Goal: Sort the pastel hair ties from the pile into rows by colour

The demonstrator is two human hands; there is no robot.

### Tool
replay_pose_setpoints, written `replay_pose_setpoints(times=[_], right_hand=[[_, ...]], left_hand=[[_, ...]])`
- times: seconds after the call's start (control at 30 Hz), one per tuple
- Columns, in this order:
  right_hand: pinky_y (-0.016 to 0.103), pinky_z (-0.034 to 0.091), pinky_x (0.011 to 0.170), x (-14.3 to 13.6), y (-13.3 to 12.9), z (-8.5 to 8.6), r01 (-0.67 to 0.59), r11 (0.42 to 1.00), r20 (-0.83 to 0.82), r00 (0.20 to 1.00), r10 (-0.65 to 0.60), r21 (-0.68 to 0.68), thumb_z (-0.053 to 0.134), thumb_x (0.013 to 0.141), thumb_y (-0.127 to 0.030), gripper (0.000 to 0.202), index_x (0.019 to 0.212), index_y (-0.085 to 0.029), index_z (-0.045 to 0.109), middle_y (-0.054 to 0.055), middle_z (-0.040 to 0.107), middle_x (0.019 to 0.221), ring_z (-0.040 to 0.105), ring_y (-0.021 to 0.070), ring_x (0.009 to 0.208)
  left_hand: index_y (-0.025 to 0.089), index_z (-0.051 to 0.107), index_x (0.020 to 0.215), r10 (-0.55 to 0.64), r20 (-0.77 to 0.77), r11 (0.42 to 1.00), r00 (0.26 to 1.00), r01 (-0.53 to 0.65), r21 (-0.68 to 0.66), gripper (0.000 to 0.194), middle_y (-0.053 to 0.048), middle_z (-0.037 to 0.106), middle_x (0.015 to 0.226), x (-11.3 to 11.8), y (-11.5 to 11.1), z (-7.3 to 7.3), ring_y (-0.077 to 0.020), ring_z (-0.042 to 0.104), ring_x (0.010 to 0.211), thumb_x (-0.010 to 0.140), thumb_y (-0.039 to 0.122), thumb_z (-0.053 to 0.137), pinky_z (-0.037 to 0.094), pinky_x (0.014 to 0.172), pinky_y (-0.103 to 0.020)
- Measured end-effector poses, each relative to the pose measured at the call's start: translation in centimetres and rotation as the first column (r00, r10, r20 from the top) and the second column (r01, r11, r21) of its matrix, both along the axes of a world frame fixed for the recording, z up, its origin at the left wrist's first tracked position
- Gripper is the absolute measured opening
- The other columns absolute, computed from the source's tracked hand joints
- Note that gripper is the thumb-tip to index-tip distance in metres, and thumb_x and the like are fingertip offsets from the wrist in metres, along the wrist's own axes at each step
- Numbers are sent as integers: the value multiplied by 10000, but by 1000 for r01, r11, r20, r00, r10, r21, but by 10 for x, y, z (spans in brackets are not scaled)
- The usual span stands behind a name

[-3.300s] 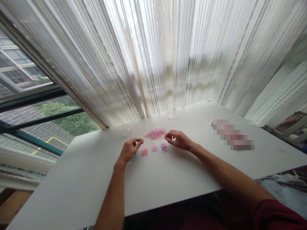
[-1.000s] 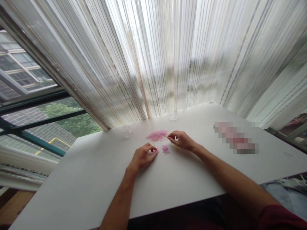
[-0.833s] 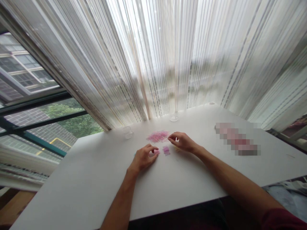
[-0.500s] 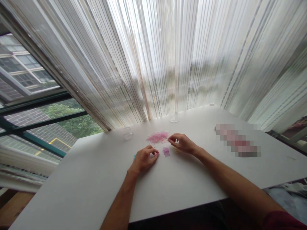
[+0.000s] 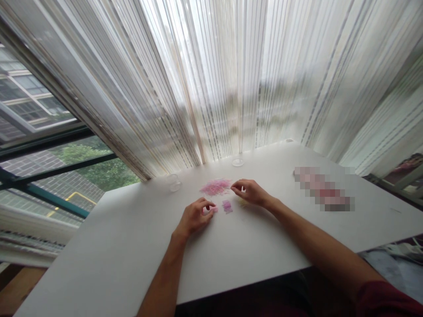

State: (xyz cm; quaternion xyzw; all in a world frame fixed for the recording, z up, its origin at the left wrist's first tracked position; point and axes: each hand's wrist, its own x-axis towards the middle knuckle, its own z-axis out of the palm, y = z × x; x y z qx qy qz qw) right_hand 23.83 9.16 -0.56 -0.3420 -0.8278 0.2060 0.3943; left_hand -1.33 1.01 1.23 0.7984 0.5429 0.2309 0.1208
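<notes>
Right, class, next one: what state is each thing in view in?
Large pink pile: loose, spread out.
Small purple pile: bunched together.
Right hand: fingertips together at the large pile's edge.
Yellow pieces: partly hidden.
Left hand: curled at small pink pieces, grip unclear.
Striped curtain: hanging across the back.
Clear containers: open or lidded, unclear.
Pixelated item: unclear.

Soft daylight through striped curtain (image 5: 224, 101), brightest at top centre, nearly washed out. Table (image 5: 125, 259) pale, fairly even; faint soft shadow by left hand (image 5: 194, 215). Space below near edge almost black. Wide-angle stretch at sides, curtain lines splaying. Pink pile (image 5: 216, 187) soft, strands hard to separate. Mosaic blocks (image 5: 324, 189) at right.
</notes>
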Motion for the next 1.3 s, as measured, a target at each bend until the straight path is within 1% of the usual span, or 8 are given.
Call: replay_pose_setpoints(times=[0.17, 0.33, 0.53, 0.63, 0.73, 0.93, 1.13, 1.3], right_hand=[[255, 486, 647, 13, 17, -6, 158, 985, -47, 986, -161, -62, 556, 863, -290, 198, 828, -177, 714, 31, 709, 756, 596, 131, 627], [256, 485, 635, 17, 29, -17, 268, 952, -88, 955, -282, -144, 568, 848, -318, 211, 852, -175, 722, 24, 709, 728, 588, 132, 601], [260, 480, 674, 11, 26, -19, 252, 961, -24, 966, -256, -117, 584, 826, -237, 157, 832, -173, 727, 36, 710, 771, 596, 136, 649], [270, 477, 693, 7, 22, -17, 236, 967, 20, 972, -235, -98, 600, 812, -201, 134, 822, -173, 731, 43, 697, 765, 601, 152, 694], [272, 474, 695, 1, 19, -16, 196, 977, 26, 981, -195, -78, 607, 811, -185, 129, 828, -173, 734, 42, 685, 743, 592, 153, 696], [275, 469, 689, -4, 17, -13, 168, 982, 29, 986, -166, -90, 611, 817, -180, 129, 834, -170, 739, 51, 687, 758, 587, 158, 702], [272, 469, 693, -3, 18, -14, 159, 985, 9, 987, -159, -60, 605, 824, -178, 131, 824, -179, 736, 44, 695, 764, 589, 154, 715], [270, 474, 686, -6, 16, -14, 134, 991, -34, 990, -135, -26, 597, 833, -188, 132, 827, -178, 728, 43, 695, 759, 596, 157, 734]], left_hand=[[213, 727, 945, -1, 66, 997, 998, -4, 76, 204, -18, 647, 829, -6, 8, 1, -97, 515, 592, 878, 307, 559, 433, 615, -219], [208, 725, 986, -25, 36, 998, 999, 22, 66, 242, -29, 679, 879, -4, 32, 20, -107, 564, 607, 902, 313, 523, 466, 659, -235], [225, 703, 1063, -19, -215, 1000, 977, 16, -17, 261, -44, 692, 1059, 8, 75, 42, -154, 637, 747, 894, 302, 520, 492, 691, -260], [249, 675, 1130, 28, -364, 997, 931, -54, -61, 302, -32, 676, 1176, 13, 92, 44, -188, 653, 937, 878, 204, 516, 500, 769, -266], [258, 685, 1112, 21, -428, 994, 903, -67, -91, 320, -24, 691, 1168, 14, 103, 43, -221, 636, 1042, 834, 162, 560, 500, 817, -283], [265, 733, 988, -18, -460, 997, 888, -22, -80, 228, -21, 722, 1072, 12, 108, 42, -220, 647, 992, 839, 214, 568, 493, 808, -286], [255, 744, 960, -28, -437, 999, 899, 8, -46, 225, -17, 724, 1013, 7, 106, 48, -168, 657, 809, 834, 208, 563, 491, 735, -249], [216, 743, 932, -21, -245, 1000, 969, 25, 13, 206, -15, 732, 884, 3, 103, 48, -131, 622, 677, 831, 252, 567, 488, 653, -222]])
